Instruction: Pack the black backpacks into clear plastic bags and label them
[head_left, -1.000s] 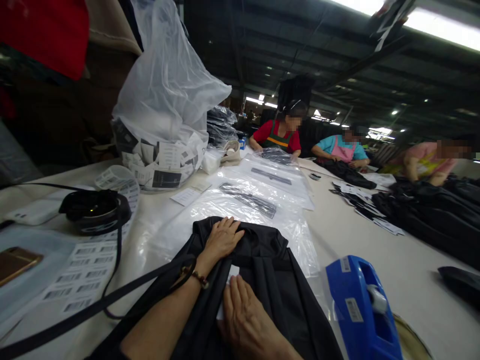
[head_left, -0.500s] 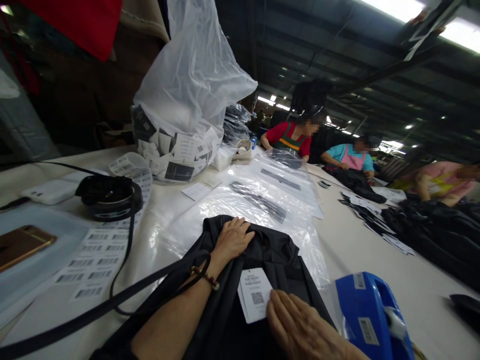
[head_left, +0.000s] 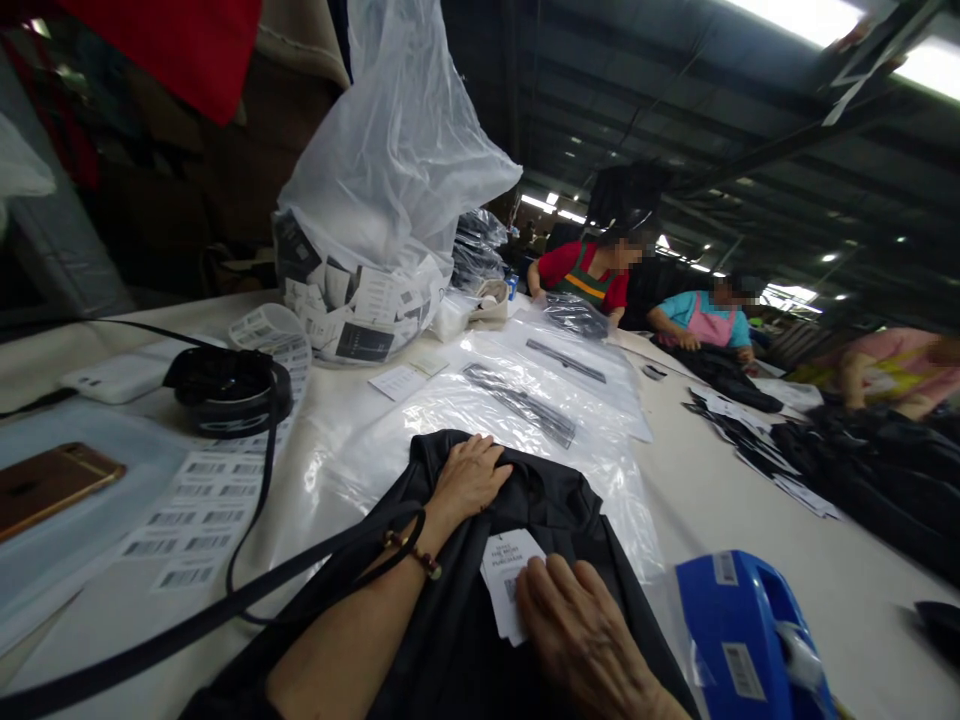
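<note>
A folded black garment (head_left: 547,510) lies on the white table (head_left: 750,520) in front of me. My left hand (head_left: 469,478) rests on its far end with the fingers curled over the fabric. My right hand (head_left: 581,635) lies flat, fingers together, on a white hang tag (head_left: 504,565) and covers the tag's right half. A bead bracelet sits on my left wrist. A black strap (head_left: 225,610) runs across my left forearm.
A blue tape dispenser (head_left: 750,640) stands at my right. Clear poly bags (head_left: 525,400) lie beyond the garment. A plastic bag of tags (head_left: 375,230), barcode stickers (head_left: 195,500), a black roll (head_left: 225,390) and a phone (head_left: 52,480) are at left. Three people work across the table.
My right hand slid right, uncovering the white hang tag, then came back left onto it. My left hand stayed on the garment. The view shifted slightly left.
</note>
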